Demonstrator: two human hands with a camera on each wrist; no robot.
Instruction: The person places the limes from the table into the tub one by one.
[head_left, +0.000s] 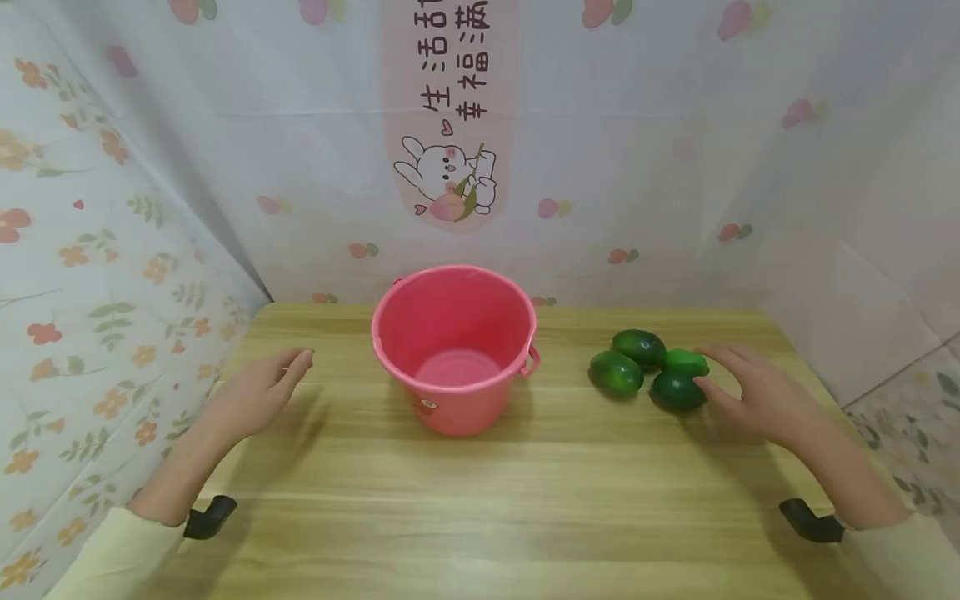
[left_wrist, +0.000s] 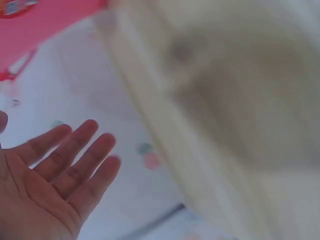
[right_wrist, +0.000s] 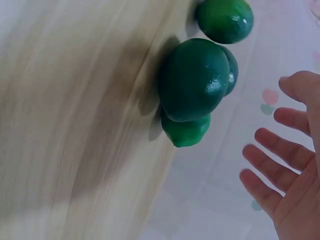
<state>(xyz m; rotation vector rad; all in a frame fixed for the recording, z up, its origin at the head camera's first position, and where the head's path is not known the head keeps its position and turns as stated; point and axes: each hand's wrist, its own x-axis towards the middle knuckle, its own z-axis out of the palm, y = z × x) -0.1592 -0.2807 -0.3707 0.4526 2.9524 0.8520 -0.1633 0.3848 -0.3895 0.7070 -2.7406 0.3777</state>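
Observation:
Several glossy green oval fruits, lime-like in look, lie bunched on the table's right side. One fruit (head_left: 617, 374) is leftmost, another dark fruit (head_left: 639, 347) lies behind it, and a brighter fruit (head_left: 686, 362) sits behind the dark near fruit (head_left: 678, 391). Beside the right end of the bunch is my right hand (head_left: 765, 393), fingers spread and holding nothing; the right wrist view shows a gap to the fruits. A pink bucket (head_left: 463, 412) stands upright left of the fruits, with nothing visible inside. My left hand (head_left: 258, 390) hovers left of the bucket, fingers extended, palm bare.
The wood-grain table (head_left: 465, 508) carries the bucket and fruits. A patterned white curtain (head_left: 660, 167) hangs behind the table's far edge, and a floral cloth (head_left: 97, 275) hangs at the left. The bucket's handle mount (head_left: 531, 362) sticks out on its right side.

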